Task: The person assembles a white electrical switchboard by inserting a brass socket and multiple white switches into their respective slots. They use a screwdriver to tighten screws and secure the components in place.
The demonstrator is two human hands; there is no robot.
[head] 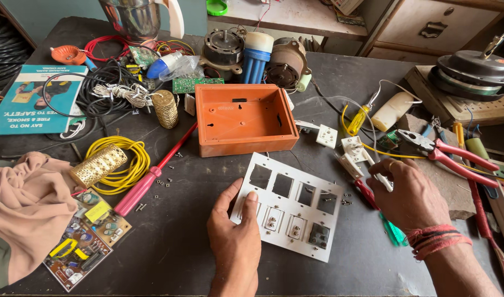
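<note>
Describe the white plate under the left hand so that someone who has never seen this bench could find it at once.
On the dark workbench, look just in front of the open orange plastic box. There lies a flat white rectangular switch plate, the left hand pressing its near-left corner. Unlike the loose white sockets nearby, it has a row of square cut-outs above fitted switches.

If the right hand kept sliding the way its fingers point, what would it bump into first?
The right hand points up and left, already at the small white switch parts. Beyond those, probably the orange box, though depth is hard to judge.
</note>
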